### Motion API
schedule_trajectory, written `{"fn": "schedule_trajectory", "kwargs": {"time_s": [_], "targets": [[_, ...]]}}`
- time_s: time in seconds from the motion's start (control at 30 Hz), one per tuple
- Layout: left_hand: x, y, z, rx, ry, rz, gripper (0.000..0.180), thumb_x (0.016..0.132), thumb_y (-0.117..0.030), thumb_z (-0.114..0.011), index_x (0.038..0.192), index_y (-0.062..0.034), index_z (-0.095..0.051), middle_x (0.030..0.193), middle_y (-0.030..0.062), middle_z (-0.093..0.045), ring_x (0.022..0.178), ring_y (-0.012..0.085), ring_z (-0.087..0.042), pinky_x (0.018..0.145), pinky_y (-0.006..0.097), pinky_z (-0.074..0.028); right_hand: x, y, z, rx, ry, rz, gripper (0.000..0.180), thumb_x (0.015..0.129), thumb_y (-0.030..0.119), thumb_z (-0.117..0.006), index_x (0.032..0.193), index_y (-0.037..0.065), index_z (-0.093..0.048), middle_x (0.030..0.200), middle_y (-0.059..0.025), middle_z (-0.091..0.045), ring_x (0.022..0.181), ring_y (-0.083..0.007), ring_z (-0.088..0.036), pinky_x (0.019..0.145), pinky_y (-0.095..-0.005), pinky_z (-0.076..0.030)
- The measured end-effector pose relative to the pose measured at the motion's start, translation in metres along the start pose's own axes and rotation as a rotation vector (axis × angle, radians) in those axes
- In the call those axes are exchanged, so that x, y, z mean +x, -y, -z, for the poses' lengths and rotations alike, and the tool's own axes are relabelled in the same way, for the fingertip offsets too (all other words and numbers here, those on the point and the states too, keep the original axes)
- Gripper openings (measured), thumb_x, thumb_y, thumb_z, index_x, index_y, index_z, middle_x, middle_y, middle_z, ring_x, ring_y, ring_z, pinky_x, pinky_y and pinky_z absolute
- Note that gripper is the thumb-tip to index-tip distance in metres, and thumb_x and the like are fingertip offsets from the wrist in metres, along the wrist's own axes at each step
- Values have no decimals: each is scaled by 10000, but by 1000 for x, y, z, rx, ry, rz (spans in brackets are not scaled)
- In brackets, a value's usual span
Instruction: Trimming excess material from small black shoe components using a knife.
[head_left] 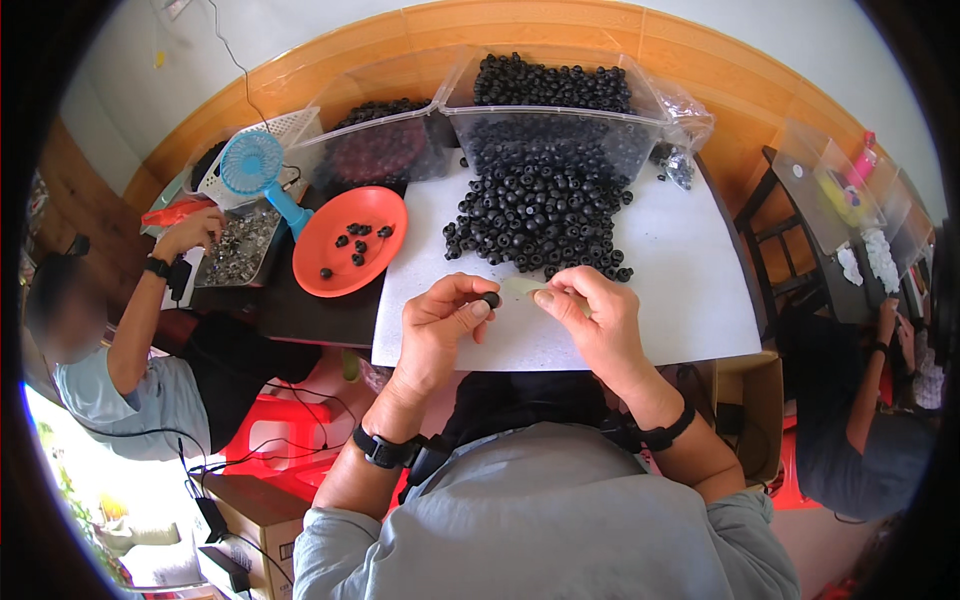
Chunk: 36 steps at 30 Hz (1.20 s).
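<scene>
Between the thumb and fingers of my left hand [446, 318] is a small black round piece [490, 299], about bead-sized. My right hand [597, 318] pinches a thin, pale, flat strip [521, 286]; whether it is a tool or a scrap I cannot tell. The strip's free end points toward the black piece, and I cannot make out if they touch. Just beyond both hands spreads a heap of similar black round pieces [540, 210], some with a hole showing, on a white sheet [680, 310].
Clear plastic bins [640, 150] of black pieces stand behind the heap. At left are an orange plate [310, 265] with several pieces, a blue fan [252, 163] and a tray of small clear parts [238, 245], where another person's hand [193, 230] reaches. Someone else sits at right.
</scene>
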<state>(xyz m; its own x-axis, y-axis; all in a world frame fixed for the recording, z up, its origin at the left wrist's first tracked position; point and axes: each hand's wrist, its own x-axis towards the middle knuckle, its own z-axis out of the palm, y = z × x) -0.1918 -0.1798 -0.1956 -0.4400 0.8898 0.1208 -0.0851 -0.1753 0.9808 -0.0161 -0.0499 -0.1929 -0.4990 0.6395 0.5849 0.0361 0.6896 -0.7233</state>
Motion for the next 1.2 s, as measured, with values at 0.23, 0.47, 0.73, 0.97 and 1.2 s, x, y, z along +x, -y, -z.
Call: {"fn": "schedule_trajectory", "kwargs": {"time_s": [0.23,0.47,0.73,0.97,1.2], "targets": [[1,10,-12,-340,36,61,266,1011,-16,-626,1265,46,-678,1032,133,-701,884,186,-646,737,305,-517,-4,-2,-2,-26,-20,29,249,892,226,-818,845,34,-667,734,-90,-663,606,-233,-655,535,-345,-491],[0,12,-8,-357,59,46,267,1015,7,-603,1266,48,-684,1084,147,-704,913,211,-652,749,327,-528,-5,-7,-4,-109,-20,70,244,900,228,-809,821,53,-659,660,-72,-638,549,-230,-612,503,-361,-452],[-1,15,-7,-354,98,-9,296,1015,20,-586,1291,50,-688,1122,121,-659,920,209,-628,749,316,-519,-5,-6,-6,-131,-31,75,241,886,235,-814,806,69,-658,640,-70,-630,542,-232,-613,499,-363,-454],[-1,16,-11,-315,83,-69,301,1009,34,-581,1289,58,-689,1108,104,-638,893,204,-610,746,310,-510,-5,-7,-6,-157,-18,93,249,887,246,-807,790,75,-653,633,-64,-619,552,-244,-611,507,-381,-458],[-2,15,-13,-315,47,-57,281,1000,41,-580,1255,69,-696,1044,94,-620,876,200,-604,733,310,-503,-5,-6,-6,-182,-17,147,254,879,249,-813,780,89,-642,627,-60,-605,570,-249,-615,510,-394,-456]]}}
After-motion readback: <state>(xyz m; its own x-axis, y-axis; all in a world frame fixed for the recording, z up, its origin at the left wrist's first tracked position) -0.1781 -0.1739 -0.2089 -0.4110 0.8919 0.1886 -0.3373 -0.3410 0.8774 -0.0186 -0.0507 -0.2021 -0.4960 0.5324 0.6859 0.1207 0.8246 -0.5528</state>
